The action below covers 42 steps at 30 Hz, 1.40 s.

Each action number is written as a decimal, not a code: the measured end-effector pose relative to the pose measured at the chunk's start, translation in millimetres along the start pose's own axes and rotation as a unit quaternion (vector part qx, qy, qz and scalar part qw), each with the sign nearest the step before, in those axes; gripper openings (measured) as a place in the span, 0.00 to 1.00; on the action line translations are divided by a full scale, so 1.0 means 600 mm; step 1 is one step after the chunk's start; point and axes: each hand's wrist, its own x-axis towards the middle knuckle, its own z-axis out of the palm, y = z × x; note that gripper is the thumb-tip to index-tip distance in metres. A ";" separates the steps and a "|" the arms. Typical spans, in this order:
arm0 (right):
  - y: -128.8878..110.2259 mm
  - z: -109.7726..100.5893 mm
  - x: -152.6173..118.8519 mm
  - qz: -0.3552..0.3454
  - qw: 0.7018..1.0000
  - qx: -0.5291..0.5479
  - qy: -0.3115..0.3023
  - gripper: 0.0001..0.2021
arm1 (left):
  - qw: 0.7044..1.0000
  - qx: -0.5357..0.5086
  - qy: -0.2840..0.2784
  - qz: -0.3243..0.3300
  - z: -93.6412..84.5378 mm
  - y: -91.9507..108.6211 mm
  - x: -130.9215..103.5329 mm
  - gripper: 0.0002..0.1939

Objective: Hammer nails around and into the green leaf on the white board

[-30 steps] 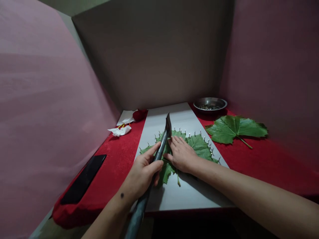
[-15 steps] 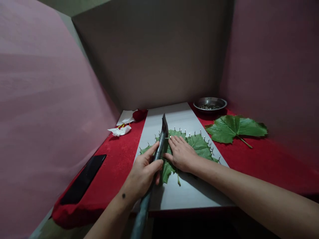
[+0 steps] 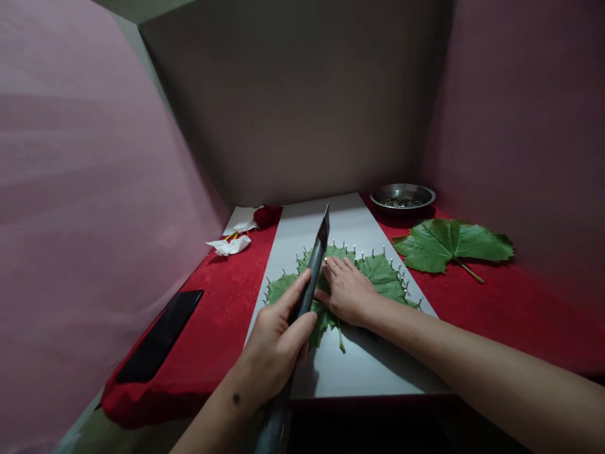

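My left hand [image 3: 283, 334] is wrapped round the grey metal handle of a hammer [image 3: 316, 265]. Its narrow, dark head points up and away from me, over a green lobed leaf [image 3: 380, 274]. Beside the hammer, my right hand [image 3: 347, 287] lies palm down on the leaf with its fingers stretched out. A small shiny nail head shows at the tip of the index finger. Several upright nails [image 3: 399, 271] line the leaf's far and side edges on a white board [image 3: 321, 217]. Both hands hide part of the leaf; its stem points towards me.
A metal bowl [image 3: 401, 197] of nails stands at the back right, behind a second leaf [image 3: 454, 246] on the red cloth [image 3: 496, 315]. To the left lie a black phone [image 3: 161, 337], crumpled white tissue [image 3: 229, 246] and a dark red object [image 3: 267, 216]. Pink walls [image 3: 94, 189] flank the table.
The hammer's head has shifted slightly right and up, and my left hand has moved a little right with it. My right hand stays flat on the leaf.
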 end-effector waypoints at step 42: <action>0.197 -0.190 0.024 0.123 0.962 0.073 0.233 0.13 | 0.911 -0.262 0.295 -0.119 -0.152 -0.092 -0.030 0.43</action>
